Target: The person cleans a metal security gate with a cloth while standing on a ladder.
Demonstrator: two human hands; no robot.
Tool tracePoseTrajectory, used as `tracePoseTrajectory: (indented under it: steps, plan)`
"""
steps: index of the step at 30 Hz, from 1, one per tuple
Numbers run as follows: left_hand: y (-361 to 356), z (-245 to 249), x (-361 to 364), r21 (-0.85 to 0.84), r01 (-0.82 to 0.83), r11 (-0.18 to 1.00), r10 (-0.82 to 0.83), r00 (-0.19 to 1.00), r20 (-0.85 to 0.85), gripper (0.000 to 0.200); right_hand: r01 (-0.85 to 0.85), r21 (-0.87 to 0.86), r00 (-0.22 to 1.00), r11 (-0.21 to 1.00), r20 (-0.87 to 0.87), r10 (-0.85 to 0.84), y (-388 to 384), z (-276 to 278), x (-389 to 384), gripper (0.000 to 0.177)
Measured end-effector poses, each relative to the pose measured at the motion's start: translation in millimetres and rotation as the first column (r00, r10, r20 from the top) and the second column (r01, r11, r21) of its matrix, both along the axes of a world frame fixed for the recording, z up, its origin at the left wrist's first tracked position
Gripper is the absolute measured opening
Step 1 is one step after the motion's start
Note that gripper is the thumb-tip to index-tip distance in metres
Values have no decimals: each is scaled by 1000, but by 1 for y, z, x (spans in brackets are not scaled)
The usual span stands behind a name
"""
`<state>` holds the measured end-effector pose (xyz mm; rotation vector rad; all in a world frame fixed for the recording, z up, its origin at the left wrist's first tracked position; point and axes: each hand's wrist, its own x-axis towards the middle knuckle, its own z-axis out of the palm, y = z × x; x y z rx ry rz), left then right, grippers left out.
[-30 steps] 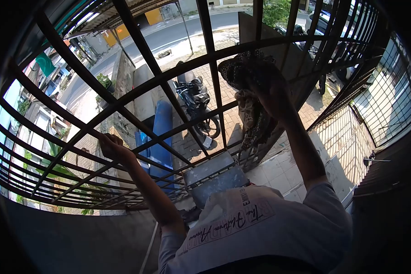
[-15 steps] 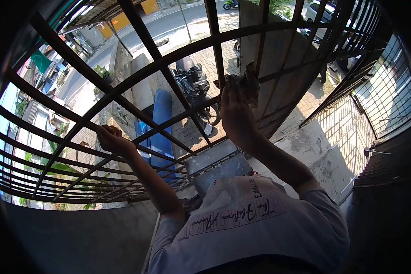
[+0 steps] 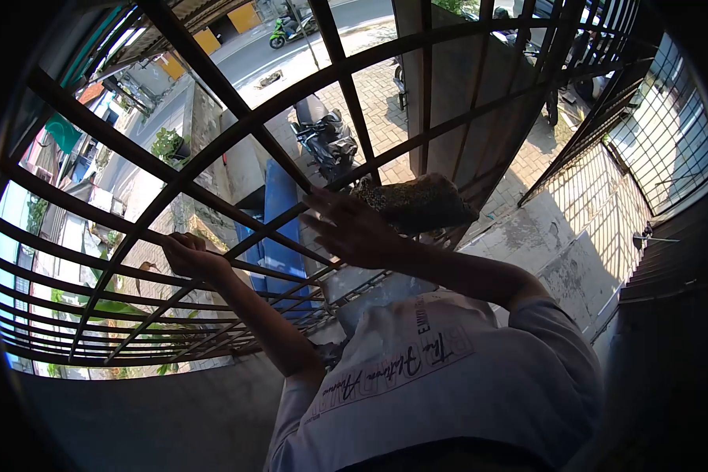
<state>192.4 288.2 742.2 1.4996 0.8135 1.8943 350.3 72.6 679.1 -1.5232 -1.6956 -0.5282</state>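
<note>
Head view: the patterned cloth (image 3: 417, 200) has come down the grille (image 3: 236, 130). A second ago it hung bunched and high, toward the grille's upper right. Half a second ago it was at a bar near the centre. It now lies flattened along a crossbar just below the middle of the grille. The right hand (image 3: 354, 228) has travelled down and inward with it, so the contact has passed from the upper bars to the middle ones.

Right hand: the fingers (image 3: 316, 206) are spread wide and point toward the grille's left side, and the cloth touches the hand on its far side. It cannot be told whether the thumb pinches the cloth or the palm merely presses it to the bar.

Left hand (image 3: 189, 256): closed in a fist around a diagonal bar in the lower left part of the grille, position unchanged across the three pictures.

Beyond the bars, a parked motorbike (image 3: 326, 138) stands in the paved yard below.
</note>
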Motion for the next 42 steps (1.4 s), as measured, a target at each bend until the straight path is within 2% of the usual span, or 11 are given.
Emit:
tracePoseTrajectory:
  steps: [4, 5, 7, 9, 10, 12, 21, 23, 24, 31, 42]
  plan:
    - [0, 2, 2, 0, -6, 1000, 6, 1000, 30, 45, 179, -503, 951, 845, 307, -19, -107, -122, 99, 94]
    - [-1, 5, 0, -19, -3, 1000, 3, 1000, 21, 46, 35, -743, 961, 668, -158, -227, -125, -182, 119, 94]
    - [-5, 14, 7, -49, -24, 999, 26, 999, 39, 46, -234, -766, 404, 599, -637, -657, -135, -281, 149, 68]
    - [-19, 21, 14, -38, -100, 994, 101, 994, 32, 49, -357, -469, -350, 808, -735, -581, -133, -388, 152, 49]
    - [-9, 17, 8, -40, -28, 999, 31, 997, 76, 51, -359, -468, -345, 808, -737, -581, -117, -376, 144, 49]
    - [1, 13, 3, -19, -7, 1000, 8, 996, 91, 53, -216, -157, -751, 964, -604, -266, -102, -366, 91, 32]
    - [0, 15, 4, -26, 61, 998, -59, 995, 84, 53, -597, -140, -487, 790, -720, -495, -146, -207, 100, 35]
    - [0, 14, 4, -24, 60, 998, -57, 995, 86, 53, -649, -472, 213, 597, -865, -454, -149, -153, 113, 36]
    - [0, 14, 3, -23, 58, 998, -56, 995, 79, 53, -646, -482, 226, 592, -861, -455, -151, -116, 117, 36]
    - [1, 7, 1, -17, -14, 1000, 15, 1000, 24, 50, -224, 302, 189, 926, -919, 346, -220, 61, 110, 39]
    - [-1, 8, 0, -24, 55, 998, -53, 996, 75, 51, 238, -46, 692, 970, -693, -202, -145, 23, 89, 45]
